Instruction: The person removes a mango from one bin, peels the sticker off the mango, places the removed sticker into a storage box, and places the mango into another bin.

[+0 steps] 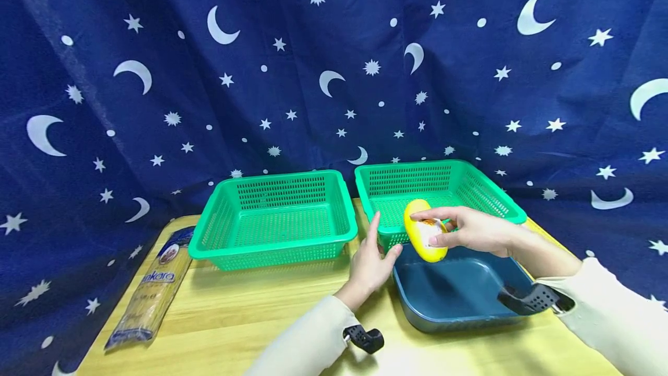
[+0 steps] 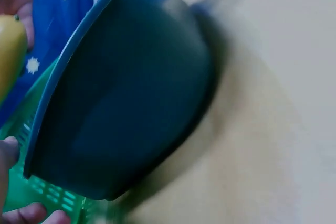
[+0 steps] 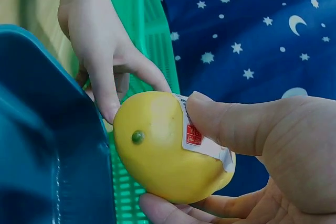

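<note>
My right hand (image 1: 472,231) grips a yellow mango (image 1: 427,245) with a white label, thumb on the label side. It holds the fruit above the far rim of a dark blue basin (image 1: 438,325). In the right wrist view the mango's (image 3: 152,156) small green stem end shows, and red print is on the label. My left hand (image 1: 369,263) is beside the basin's upper left corner, fingers spread and holding nothing; its thumb is close to the rim, and whether it touches cannot be told. In the left wrist view the basin (image 2: 121,87) fills the middle.
Behind the basin stands a green perforated basket (image 1: 490,190); a second green basket (image 1: 273,255) is to the left. A clear packet of spaghetti (image 1: 151,295) lies on the wooden table's (image 1: 229,312) left side. A blue curtain (image 1: 292,91) with moons and stars hangs at the back.
</note>
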Demonstrator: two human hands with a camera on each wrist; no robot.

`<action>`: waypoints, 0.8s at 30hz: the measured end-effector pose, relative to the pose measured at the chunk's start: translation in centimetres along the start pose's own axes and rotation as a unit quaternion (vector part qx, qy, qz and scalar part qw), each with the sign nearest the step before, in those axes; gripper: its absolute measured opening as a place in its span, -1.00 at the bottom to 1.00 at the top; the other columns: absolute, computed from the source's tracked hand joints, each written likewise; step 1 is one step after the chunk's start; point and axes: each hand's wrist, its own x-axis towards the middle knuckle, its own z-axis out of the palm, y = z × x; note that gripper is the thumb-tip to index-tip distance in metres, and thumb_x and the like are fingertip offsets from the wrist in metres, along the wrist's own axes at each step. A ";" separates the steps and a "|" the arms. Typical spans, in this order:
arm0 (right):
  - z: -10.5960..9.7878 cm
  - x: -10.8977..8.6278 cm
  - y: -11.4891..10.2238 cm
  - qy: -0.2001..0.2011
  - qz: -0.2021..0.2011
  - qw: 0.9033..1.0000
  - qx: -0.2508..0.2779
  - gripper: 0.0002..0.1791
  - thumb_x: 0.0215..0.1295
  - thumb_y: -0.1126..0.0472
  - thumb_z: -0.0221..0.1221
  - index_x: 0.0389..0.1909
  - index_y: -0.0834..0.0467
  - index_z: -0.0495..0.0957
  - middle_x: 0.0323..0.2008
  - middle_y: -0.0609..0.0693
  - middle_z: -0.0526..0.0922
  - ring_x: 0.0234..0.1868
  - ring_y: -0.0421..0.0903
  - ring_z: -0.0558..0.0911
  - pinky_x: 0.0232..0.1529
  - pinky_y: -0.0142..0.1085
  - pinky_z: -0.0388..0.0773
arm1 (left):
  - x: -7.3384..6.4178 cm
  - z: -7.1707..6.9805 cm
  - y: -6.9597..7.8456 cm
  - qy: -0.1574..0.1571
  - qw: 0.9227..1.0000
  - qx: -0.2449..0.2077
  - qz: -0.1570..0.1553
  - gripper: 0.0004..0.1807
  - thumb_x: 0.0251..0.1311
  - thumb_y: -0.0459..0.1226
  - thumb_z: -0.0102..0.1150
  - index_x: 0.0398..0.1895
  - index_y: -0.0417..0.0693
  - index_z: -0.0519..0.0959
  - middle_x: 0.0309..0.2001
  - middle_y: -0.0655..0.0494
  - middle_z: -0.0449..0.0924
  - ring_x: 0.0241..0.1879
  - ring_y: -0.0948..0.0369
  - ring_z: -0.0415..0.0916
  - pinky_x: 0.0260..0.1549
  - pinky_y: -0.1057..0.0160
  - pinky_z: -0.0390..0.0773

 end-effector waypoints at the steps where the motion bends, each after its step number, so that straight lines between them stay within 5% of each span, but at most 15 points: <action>1: 0.2 0.0 0.0 -0.002 -0.001 1.000 0.002 -0.28 0.24 0.07 0.32 0.42 0.04 0.33 0.23 0.24 0.43 -0.02 0.05 0.49 0.00 -0.23 0.61 | -0.3 -0.2 -0.1 -0.008 1.000 0.004 0.010 -0.11 0.26 0.04 0.22 0.56 0.42 -0.05 -0.31 0.05 0.56 -0.42 0.31 0.39 -0.53 0.36 0.31; 6: 1.4 -0.3 -0.2 -0.011 -0.018 1.000 -0.001 -0.31 0.27 0.06 0.29 0.41 0.04 0.34 0.19 0.25 0.46 -0.03 0.05 0.48 -0.03 -0.21 0.60 | -2.2 -1.4 -0.9 -0.050 0.998 -0.009 0.032 -0.16 0.26 -0.02 0.23 0.54 0.42 0.02 -0.20 0.01 0.59 -0.49 0.38 0.43 -0.51 0.39 0.36; 10: 2.3 -0.4 -0.1 -0.013 -0.029 0.999 -0.010 -0.33 0.29 0.06 0.28 0.41 0.01 0.34 0.14 0.20 0.51 -0.05 0.05 0.48 -0.06 -0.17 0.55 | -3.5 -2.7 -1.3 -0.080 0.995 -0.063 0.024 -0.22 0.27 -0.08 0.24 0.51 0.35 0.13 -0.22 0.03 0.57 -0.60 0.45 0.41 -0.55 0.42 0.44; 17: 4.5 -0.2 -0.3 -0.034 -0.042 0.999 0.006 -0.37 0.29 0.06 0.27 0.39 -0.06 0.38 0.25 0.18 0.46 -0.02 0.07 0.43 -0.08 -0.13 0.53 | -5.4 -4.8 -1.6 -0.122 0.986 -0.117 -0.017 -0.30 0.29 -0.15 0.24 0.47 0.31 0.23 -0.21 0.09 0.56 -0.62 0.41 0.43 -0.60 0.39 0.52; 24: 6.7 -0.1 -0.4 -0.046 -0.074 0.996 -0.003 -0.42 0.33 0.05 0.25 0.36 -0.12 0.39 0.28 0.11 0.45 0.00 0.06 0.41 -0.09 -0.18 0.51 | -7.3 -6.4 -1.8 -0.121 0.975 -0.178 -0.055 -0.36 0.28 -0.21 0.25 0.42 0.24 0.31 -0.19 0.07 0.52 -0.50 0.34 0.49 -0.57 0.40 0.53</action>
